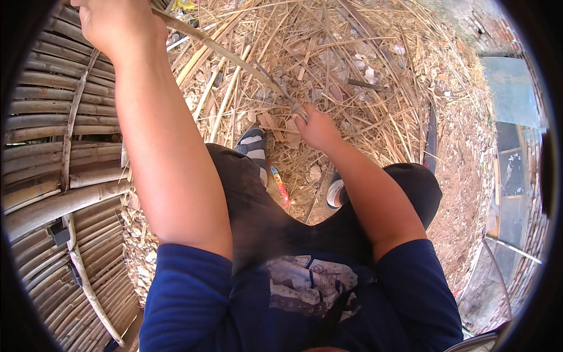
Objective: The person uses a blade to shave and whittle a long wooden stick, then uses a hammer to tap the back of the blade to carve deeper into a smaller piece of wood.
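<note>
My left hand (pixel 114 23) is raised at the upper left and grips the upper end of a long thin bamboo strip (pixel 226 53). The strip slants down to the right, toward my right hand (pixel 316 126). My right hand is closed low over the straw, gripping the strip's lower end together with a small dark tool; the tool's shape is hard to make out. Both my feet in dark sandals (pixel 253 144) rest on the ground below the hands.
Dry split bamboo strips and straw (pixel 328 53) litter the ground ahead. A woven bamboo panel (pixel 53 135) fills the left side. A red and yellow stick-like object (pixel 279 183) lies between my feet. Bare reddish dirt (pixel 463 176) and brickwork lie at the right.
</note>
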Demonstrator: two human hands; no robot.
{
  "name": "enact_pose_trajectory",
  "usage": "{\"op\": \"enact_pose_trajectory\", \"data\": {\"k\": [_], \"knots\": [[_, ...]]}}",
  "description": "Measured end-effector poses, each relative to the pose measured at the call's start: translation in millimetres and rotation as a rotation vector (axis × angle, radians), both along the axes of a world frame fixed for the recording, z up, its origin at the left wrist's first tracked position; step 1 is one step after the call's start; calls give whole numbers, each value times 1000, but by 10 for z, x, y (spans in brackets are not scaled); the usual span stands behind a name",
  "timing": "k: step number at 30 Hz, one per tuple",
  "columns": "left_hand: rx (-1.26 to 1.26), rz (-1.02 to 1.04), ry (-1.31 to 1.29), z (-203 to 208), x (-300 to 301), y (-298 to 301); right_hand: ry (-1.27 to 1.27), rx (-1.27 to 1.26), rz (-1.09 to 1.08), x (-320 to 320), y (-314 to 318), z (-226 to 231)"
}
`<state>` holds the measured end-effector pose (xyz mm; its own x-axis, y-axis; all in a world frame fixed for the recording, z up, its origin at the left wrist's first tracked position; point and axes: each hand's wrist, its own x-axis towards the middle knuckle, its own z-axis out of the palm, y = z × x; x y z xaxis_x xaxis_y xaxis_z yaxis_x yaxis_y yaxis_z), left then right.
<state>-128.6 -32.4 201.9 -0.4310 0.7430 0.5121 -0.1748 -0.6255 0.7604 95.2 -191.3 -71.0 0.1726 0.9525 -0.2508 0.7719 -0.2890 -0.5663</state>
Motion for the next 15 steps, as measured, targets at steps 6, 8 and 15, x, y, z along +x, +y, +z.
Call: {"op": "enact_pose_trajectory", "data": {"k": [6, 8, 15], "knots": [[-2, 11, 9, 8, 66, -45, -3, -46, -35, -69, 17, 324], [39, -14, -3, 28, -7, 2, -55, -13, -15, -98, 23, 445], [173, -12, -35, 113, 219, -148, 109, -83, -20, -47, 63, 637]]}}
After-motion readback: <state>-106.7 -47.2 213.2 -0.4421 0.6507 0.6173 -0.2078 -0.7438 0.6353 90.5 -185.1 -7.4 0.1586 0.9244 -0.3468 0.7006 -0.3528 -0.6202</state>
